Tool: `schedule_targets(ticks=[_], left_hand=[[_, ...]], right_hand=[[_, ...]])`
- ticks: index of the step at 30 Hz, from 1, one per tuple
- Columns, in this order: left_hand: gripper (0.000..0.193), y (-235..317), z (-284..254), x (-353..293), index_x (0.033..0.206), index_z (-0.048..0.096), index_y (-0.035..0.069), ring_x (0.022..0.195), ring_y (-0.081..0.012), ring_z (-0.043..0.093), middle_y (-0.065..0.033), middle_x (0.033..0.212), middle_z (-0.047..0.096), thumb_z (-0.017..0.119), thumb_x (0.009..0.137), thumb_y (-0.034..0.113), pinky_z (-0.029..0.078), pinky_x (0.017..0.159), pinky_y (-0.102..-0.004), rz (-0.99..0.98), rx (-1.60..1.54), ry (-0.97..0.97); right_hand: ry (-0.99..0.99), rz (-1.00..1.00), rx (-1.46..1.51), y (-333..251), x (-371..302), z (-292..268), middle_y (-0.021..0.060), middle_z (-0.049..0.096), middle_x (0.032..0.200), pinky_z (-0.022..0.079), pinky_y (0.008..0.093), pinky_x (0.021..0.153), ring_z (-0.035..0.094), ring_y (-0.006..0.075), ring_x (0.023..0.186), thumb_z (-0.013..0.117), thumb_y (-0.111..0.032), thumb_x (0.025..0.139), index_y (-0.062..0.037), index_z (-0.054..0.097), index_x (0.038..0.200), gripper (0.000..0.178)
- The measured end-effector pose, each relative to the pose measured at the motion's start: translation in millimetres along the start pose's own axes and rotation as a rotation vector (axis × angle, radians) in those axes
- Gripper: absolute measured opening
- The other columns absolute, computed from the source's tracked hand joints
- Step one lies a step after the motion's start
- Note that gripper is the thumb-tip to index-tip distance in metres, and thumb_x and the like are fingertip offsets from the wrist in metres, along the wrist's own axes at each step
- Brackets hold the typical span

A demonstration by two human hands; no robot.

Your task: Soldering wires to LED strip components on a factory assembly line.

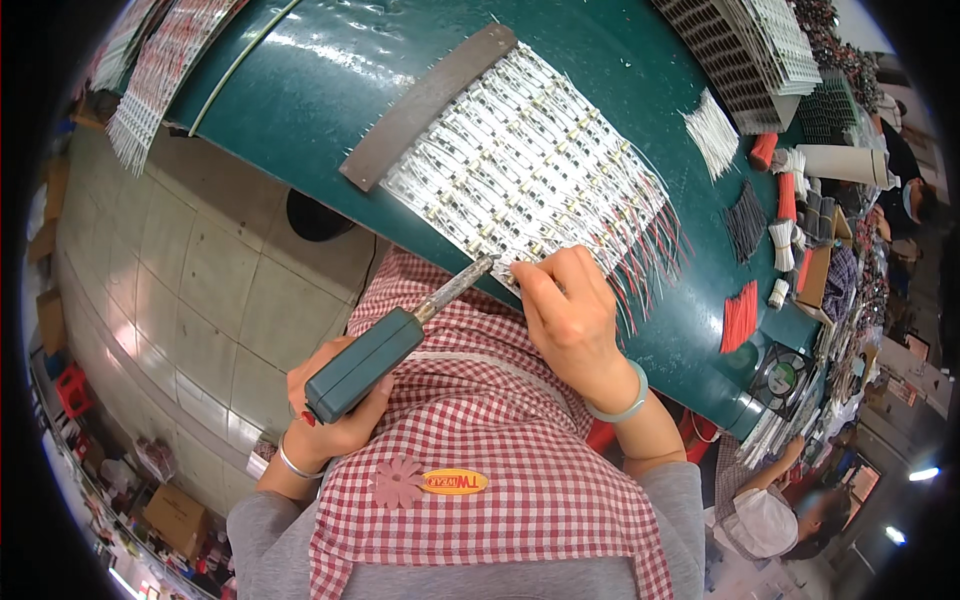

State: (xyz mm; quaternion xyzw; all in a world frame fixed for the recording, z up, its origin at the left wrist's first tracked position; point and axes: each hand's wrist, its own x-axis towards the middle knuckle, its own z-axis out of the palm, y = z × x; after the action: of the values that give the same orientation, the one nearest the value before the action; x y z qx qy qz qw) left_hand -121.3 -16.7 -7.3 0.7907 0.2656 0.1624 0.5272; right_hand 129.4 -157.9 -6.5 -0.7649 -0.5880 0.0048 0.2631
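Note:
My left hand (345, 425) is wrapped round the dark green body of a soldering gun (366, 365). The gun's metal tip points up and right and meets the near corner of a white panel of small circuit boards (530, 150). Just right of the tip, my right hand (575, 315) has thumb and forefinger pinched together at the panel's edge. What it pinches is too small to make out. Red and dark wires (645, 255) stick out along the panel's right side. A flat brown bar (430, 108) lies across the panel's far left edge.
On the green table (330, 120), bundles of white wires (711, 135), black wires (744, 222) and red wires (739, 317) lie to the right. A small fan (780, 375) stands at the right end. More board panels (180, 60) are at the far left. A co-worker (765, 510) sits at lower right.

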Motion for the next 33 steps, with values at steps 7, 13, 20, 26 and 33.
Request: schedule_targets(ticks=[7, 13, 20, 26, 33], left_hand=[[0.027, 0.8, -0.8, 0.0, 0.101, 0.072, -0.005, 0.076, -0.0245, 0.072, -0.0147, 0.094, 0.072, 0.079, 0.076, 0.001, 0.057, 0.069, -0.0308, -0.015, 0.007, -0.025], [0.026, 1.0, 0.2, 0.2, 0.099, 0.072, -0.004, 0.075, -0.0248, 0.072, -0.014, 0.092, 0.072, 0.079, 0.075, 0.001, 0.057, 0.068, -0.0311, -0.022, 0.003, -0.028], [0.024, -0.1, 1.7, 0.1, 0.099, 0.072, -0.004, 0.073, -0.0225, 0.07, -0.0124, 0.09, 0.071, 0.079, 0.077, 0.003, 0.055, 0.066, -0.0305, -0.009, -0.012, -0.021], [0.027, -12.1, 1.1, -10.7, 0.101, 0.073, -0.005, 0.071, -0.0254, 0.07, -0.0151, 0.088, 0.07, 0.079, 0.075, 0.001, 0.055, 0.064, -0.0315, 0.009, -0.05, 0.025], [0.028, -15.6, -2.4, -16.0, 0.105, 0.074, -0.005, 0.075, -0.0252, 0.071, -0.016, 0.091, 0.072, 0.078, 0.078, 0.003, 0.056, 0.066, -0.0319, -0.045, -0.079, 0.048]], right_hand=[[-0.019, -0.008, -0.005, -0.9, 0.3, -0.5, 0.0096, 0.05, 0.081, 0.045, 0.0376, 0.062, 0.052, 0.0265, 0.073, 0.068, 0.005, 0.072, 0.001, 0.067, 0.098, 0.026], [-0.068, -0.025, -0.072, -3.5, 2.9, -3.0, 0.0086, 0.054, 0.08, 0.046, 0.0364, 0.061, 0.055, 0.0249, 0.073, 0.073, 0.009, 0.073, 0.0021, 0.072, 0.1, 0.028], [-0.102, -0.098, -0.106, -1.4, 4.7, -4.4, 0.0101, 0.049, 0.083, 0.045, 0.036, 0.062, 0.052, 0.0254, 0.076, 0.065, -0.002, 0.072, 0.0049, 0.067, 0.1, 0.028], [-0.121, -0.094, -0.114, -4.0, 6.6, -5.5, 0.0103, 0.048, 0.083, 0.045, 0.0361, 0.063, 0.052, 0.0256, 0.077, 0.064, -0.002, 0.072, 0.0043, 0.067, 0.098, 0.026], [-0.097, -0.06, -0.098, -5.3, 4.9, -4.0, 0.0092, 0.05, 0.083, 0.045, 0.0366, 0.063, 0.053, 0.0255, 0.077, 0.065, -0.001, 0.072, 0.0018, 0.067, 0.095, 0.023]])
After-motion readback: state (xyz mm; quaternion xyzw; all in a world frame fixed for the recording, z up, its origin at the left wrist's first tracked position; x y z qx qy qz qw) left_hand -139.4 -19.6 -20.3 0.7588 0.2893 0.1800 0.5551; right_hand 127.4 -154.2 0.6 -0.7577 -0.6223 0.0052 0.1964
